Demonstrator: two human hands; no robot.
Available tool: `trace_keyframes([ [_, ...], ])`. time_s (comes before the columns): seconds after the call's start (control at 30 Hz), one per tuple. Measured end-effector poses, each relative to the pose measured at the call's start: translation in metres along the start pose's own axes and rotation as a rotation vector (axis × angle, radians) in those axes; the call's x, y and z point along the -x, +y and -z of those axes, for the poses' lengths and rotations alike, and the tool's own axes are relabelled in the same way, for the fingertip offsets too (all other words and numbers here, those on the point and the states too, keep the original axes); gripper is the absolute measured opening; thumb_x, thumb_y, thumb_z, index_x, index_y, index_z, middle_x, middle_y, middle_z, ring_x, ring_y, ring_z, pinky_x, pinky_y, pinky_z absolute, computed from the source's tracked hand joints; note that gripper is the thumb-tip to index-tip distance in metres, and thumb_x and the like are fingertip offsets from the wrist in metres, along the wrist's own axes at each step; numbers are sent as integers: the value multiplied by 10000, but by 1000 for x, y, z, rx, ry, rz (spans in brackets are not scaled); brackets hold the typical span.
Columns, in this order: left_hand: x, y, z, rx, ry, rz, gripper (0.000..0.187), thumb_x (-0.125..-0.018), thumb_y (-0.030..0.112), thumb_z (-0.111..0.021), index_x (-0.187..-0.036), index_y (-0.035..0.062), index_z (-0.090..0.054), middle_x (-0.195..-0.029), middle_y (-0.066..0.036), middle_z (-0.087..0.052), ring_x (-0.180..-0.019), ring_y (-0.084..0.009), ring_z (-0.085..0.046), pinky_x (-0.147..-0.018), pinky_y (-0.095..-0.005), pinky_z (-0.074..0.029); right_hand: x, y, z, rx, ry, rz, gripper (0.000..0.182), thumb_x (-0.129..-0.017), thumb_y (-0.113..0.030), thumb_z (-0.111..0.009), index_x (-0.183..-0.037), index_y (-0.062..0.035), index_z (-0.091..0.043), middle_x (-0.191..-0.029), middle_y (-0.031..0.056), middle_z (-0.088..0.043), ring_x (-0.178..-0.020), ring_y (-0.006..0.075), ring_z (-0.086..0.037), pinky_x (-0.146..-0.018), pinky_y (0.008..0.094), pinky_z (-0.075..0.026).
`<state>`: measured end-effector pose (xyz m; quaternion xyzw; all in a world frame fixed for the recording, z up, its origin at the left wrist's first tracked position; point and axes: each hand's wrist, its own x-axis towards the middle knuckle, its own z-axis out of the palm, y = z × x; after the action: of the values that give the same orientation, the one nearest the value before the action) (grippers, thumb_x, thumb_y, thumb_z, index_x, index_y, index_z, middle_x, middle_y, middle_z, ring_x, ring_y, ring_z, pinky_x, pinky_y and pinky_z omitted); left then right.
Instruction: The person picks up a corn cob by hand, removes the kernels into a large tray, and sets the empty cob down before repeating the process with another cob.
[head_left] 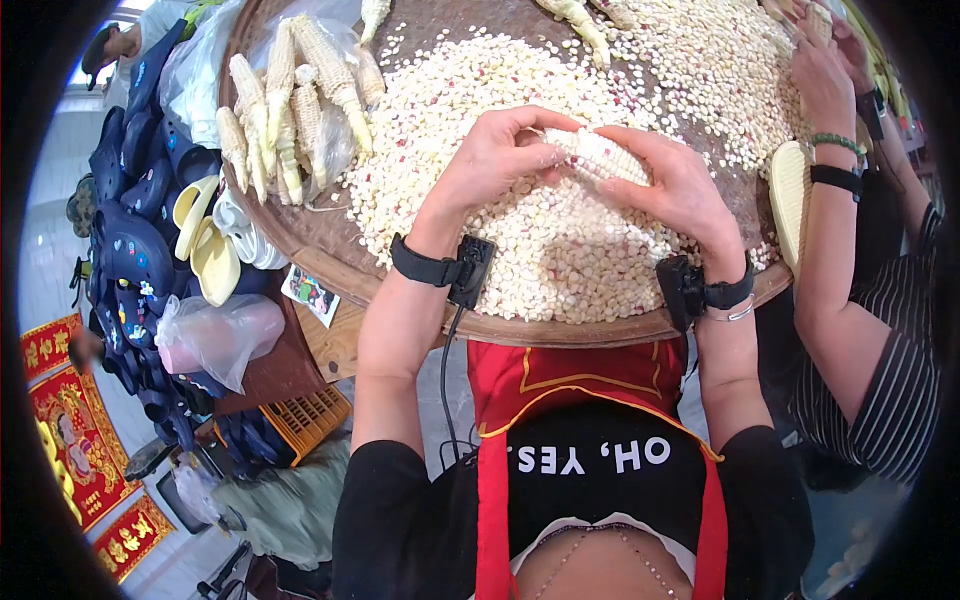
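Between my two hands is a pale corn cob (598, 160) with kernels on it, held level above a heap of loose kernels (560, 270). My left hand (510, 155) grips one end, thumb and fingers closed on it. The other end is in my right hand (675, 175), its fingers over the top and its thumb below. White kernels, some of them red, cover much of the round brown tray (310, 255) under my hands. Black straps with small boxes sit on both my wrists.
Stripped cobs (300, 105) lie on a plastic bag at the tray's left. At the right, another person's hands (825, 75) hold a cob; a pale yellow shoe sole (790, 200) leans near the rim. Dark blue clogs (135, 245) and a bagged pink container (225, 335) stand at left.
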<state>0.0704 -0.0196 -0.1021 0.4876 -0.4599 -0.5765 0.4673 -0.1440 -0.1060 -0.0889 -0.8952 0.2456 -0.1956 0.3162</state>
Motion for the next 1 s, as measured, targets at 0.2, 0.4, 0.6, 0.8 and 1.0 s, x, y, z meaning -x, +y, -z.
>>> trace_keyframes([
  [0.2,-1,0,2,116,147,47,304,-846,55,-598,-1139,-21,-580,-894,-105,-644,-698,-118,-626,-674,-248,-541,-1,-7,-1,217,54,-35,509,-651,-340,-749,-1082,-117,-595,-948,106,-641,-866,296,-617,-711,381,-489],
  [0.4,1,0,6,83,78,-21,329,-841,58,-608,-1159,-20,-572,-885,-92,-648,-713,-118,-624,-669,-242,-526,1,-3,-1,138,90,-51,519,-640,-311,-753,-1095,-120,-590,-950,105,-643,-864,288,-619,-711,369,-492],
  [0.6,1,-1,4,82,78,-43,339,-830,74,-633,-1157,1,-581,-884,-81,-653,-702,-106,-612,-656,-228,-509,1,-4,-1,142,89,-49,530,-646,-298,-747,-1120,-118,-590,-970,108,-646,-872,281,-621,-726,361,-493],
  [0.8,1,1,0,-19,125,-13,325,-812,93,-668,-1117,7,-596,-874,-57,-652,-701,-100,-607,-643,-215,-499,1,-4,-2,151,82,-39,532,-649,-306,-749,-1121,-113,-595,-983,112,-647,-885,284,-620,-739,365,-493],
  [1.0,2,-1,6,74,63,-40,317,-816,91,-660,-1112,-1,-596,-898,-70,-642,-710,-105,-604,-648,-223,-505,-2,-8,3,39,36,-75,546,-640,-298,-769,-1118,-90,-606,-992,124,-652,-903,293,-623,-766,357,-491],
])
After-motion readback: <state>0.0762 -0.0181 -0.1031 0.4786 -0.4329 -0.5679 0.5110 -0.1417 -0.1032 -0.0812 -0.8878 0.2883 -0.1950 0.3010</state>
